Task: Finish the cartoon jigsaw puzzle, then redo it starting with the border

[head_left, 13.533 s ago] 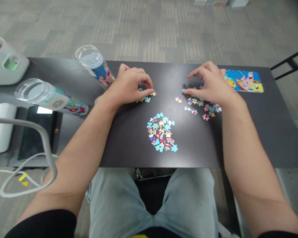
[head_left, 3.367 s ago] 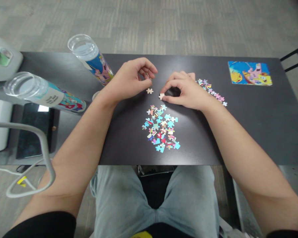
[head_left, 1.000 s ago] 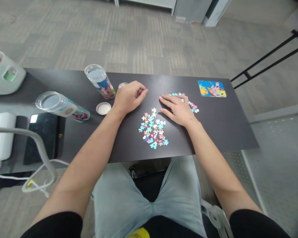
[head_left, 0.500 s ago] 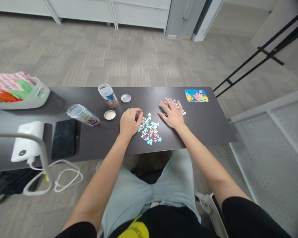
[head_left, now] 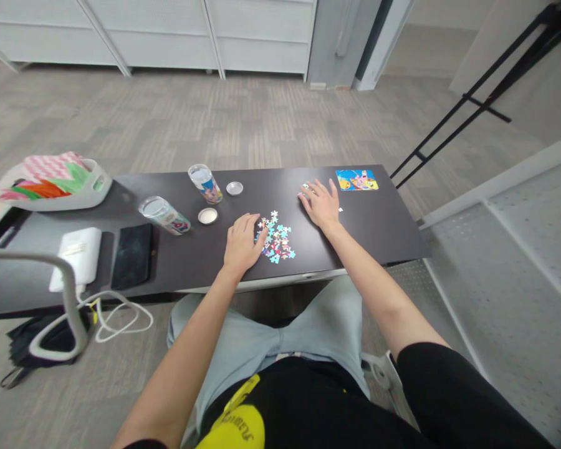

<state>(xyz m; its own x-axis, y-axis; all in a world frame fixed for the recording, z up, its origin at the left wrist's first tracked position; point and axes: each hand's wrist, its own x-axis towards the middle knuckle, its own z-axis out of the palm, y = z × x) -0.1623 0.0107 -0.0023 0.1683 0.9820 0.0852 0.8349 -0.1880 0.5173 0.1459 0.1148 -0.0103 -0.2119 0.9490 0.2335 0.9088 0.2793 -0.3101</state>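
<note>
A heap of small coloured puzzle pieces lies on the black table in front of me. My left hand rests flat at the heap's left edge, fingers stretched out and touching the nearest pieces. My right hand lies palm down with spread fingers over a second, smaller group of pieces, mostly hidden beneath it. A finished cartoon puzzle picture lies beyond it near the table's far right corner.
Two clear tubes with cartoon labels stand or lie at the left: one upright, one on its side. Two round lids sit near them. A phone, a white box, a cable and a patterned tray are further left.
The view has pulled back and up from the table. My left hand moved down to the big heap. My right hand flattened over the smaller group at the right.
</note>
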